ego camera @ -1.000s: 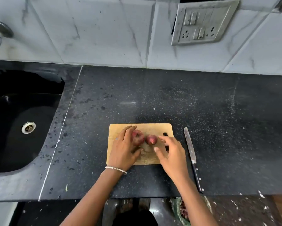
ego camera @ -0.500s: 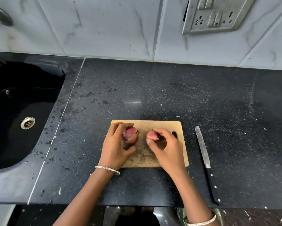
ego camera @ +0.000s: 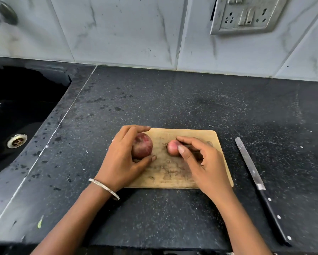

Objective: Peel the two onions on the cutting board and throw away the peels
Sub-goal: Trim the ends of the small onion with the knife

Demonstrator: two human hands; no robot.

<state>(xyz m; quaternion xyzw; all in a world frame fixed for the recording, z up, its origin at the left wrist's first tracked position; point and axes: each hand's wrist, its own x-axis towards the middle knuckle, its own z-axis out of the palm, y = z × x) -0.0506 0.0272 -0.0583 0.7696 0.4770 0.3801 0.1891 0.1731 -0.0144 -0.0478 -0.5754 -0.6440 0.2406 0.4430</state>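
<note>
One black sink (ego camera: 16, 111): sat far left, sunk into the speckled black counter (ego camera: 154, 100).
Left hand (ego camera: 121, 159): fingers and thumb wrapped round the bigger dark-red onion (ego camera: 143, 146), which sat on the pale wooden cutting board (ego camera: 173, 173).
Right hand (ego camera: 204, 162): fingertips pinched the smaller pinkish onion (ego camera: 172, 149), on the board too, a bit apart from the big one.
Black-handled steel knife (ego camera: 255, 179): lay on the counter just right of the board, clear of both hands.

one head-worn wide-angle view looks forward and down, close over the cutting board (ego camera: 173, 173) on the countertop (ego camera: 173, 100), facing the tiled wall (ego camera: 127, 30); edges seem bowed.
</note>
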